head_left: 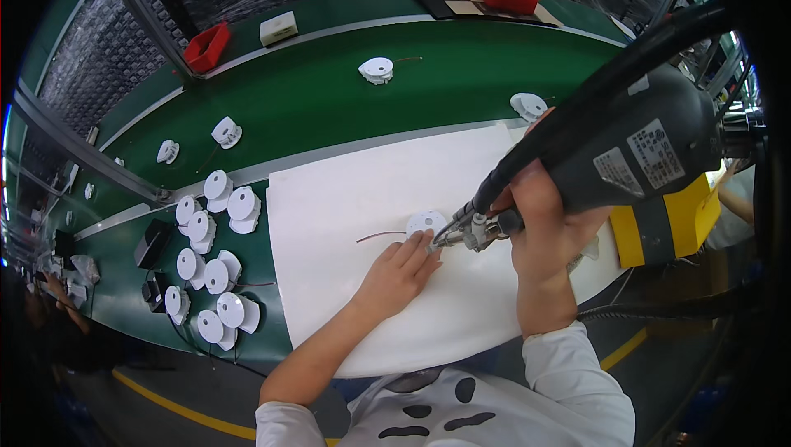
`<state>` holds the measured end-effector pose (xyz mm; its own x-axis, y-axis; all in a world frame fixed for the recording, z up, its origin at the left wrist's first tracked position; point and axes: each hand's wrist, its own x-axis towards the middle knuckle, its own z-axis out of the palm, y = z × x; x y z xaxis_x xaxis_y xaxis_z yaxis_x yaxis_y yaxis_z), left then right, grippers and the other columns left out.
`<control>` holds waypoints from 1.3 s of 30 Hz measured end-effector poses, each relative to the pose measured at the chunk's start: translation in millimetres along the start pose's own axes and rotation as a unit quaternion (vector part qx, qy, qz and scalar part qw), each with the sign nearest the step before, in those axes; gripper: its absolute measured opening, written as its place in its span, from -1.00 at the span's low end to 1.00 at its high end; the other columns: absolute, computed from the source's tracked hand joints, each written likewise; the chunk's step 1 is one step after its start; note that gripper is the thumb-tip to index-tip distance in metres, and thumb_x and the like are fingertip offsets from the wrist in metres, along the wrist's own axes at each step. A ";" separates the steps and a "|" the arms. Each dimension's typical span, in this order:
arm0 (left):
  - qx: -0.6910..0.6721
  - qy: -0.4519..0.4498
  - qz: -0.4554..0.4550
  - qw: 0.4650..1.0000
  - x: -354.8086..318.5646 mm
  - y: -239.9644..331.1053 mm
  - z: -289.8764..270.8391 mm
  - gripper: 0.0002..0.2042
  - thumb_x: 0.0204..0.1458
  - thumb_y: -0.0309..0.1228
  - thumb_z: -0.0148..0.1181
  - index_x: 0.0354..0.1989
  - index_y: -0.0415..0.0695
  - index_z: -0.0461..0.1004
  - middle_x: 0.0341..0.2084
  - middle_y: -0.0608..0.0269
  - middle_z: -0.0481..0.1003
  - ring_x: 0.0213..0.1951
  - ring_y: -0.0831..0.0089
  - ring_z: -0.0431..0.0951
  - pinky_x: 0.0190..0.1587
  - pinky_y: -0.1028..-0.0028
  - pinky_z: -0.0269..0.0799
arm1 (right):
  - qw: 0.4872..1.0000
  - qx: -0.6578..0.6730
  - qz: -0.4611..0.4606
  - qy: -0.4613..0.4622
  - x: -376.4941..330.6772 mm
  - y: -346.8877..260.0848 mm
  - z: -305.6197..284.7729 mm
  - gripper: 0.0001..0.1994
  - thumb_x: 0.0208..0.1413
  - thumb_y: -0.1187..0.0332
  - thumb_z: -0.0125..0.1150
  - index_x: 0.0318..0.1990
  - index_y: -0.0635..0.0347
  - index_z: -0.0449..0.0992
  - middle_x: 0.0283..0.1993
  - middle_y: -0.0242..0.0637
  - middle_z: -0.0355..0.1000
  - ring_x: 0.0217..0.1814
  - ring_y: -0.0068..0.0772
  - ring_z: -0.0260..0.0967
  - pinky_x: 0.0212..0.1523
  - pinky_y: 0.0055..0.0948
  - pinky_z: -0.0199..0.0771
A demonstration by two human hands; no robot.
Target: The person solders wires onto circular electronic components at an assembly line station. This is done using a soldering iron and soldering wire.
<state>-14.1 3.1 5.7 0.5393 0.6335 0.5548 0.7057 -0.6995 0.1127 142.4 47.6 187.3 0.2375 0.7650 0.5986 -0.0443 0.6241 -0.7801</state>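
I saw the left hand [395,280], the nearer one, hold the white disc [423,220] ahead; the right hand [545,229] gripped the black tool [589,168].

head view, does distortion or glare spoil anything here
Head view, rim: fisheye bend curves the long green work surface, corners fall black, bluish-white glare streaks the far left; head view, middle: the round white plastic piece contrasts weakly with the pale white sheet.

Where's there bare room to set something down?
The white sheet is bare between its left edge and the wire, and between the white disc and green strip. Crowded: around left hand and black tool, and the disc cluster left of the sheet.
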 end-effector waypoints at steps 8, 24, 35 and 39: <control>0.026 -0.009 -0.008 1.000 4.6 0.6 -3.6 -0.72 0.07 -0.40 0.25 -0.07 -0.27 0.55 0.03 -0.08 0.46 0.06 0.15 0.48 -0.15 0.37 0.45 | 0.998 0.005 -0.054 -0.027 7.8 8.6 -1.9 -0.55 -0.01 0.42 0.29 0.04 0.38 0.35 -0.23 -0.21 0.42 -0.49 -0.57 0.42 -0.62 -0.66 0.44; -0.082 -0.003 0.008 0.997 5.6 -0.7 -6.3 -0.69 0.03 -0.45 0.24 -0.03 -0.24 0.55 0.03 0.05 0.48 0.03 0.19 0.52 -0.10 0.34 0.49 | 0.996 0.054 -0.071 0.015 13.5 5.0 -1.2 -0.70 0.06 0.41 0.12 -0.10 0.40 0.28 -0.50 -0.29 0.34 -0.67 -0.50 0.23 -0.62 -0.57 0.29; -0.071 0.002 0.037 0.997 5.6 3.9 -6.2 -0.62 -0.10 -0.48 0.23 -0.02 -0.15 0.58 0.06 0.06 0.45 0.08 0.17 0.49 -0.04 0.33 0.49 | 0.999 0.024 -0.043 -0.007 13.0 -2.4 -2.8 -0.69 0.03 0.44 0.14 -0.11 0.42 0.28 -0.45 -0.23 0.34 -0.65 -0.54 0.27 -0.63 -0.58 0.32; -0.060 -0.012 0.033 0.998 4.3 3.0 -4.5 -0.59 -0.08 -0.46 0.16 0.03 -0.15 0.55 0.06 0.07 0.43 0.04 0.23 0.47 -0.04 0.35 0.44 | 0.997 0.036 -0.047 -0.042 8.9 10.9 2.6 -0.67 0.05 0.43 0.22 -0.07 0.40 0.31 -0.39 -0.23 0.38 -0.60 -0.59 0.32 -0.60 -0.60 0.34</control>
<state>-11.7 2.2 12.0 0.5940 0.5920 0.5446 0.6096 -0.7730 0.1754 141.5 61.6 184.6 0.1616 0.7119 0.6835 -0.0960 0.7006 -0.7070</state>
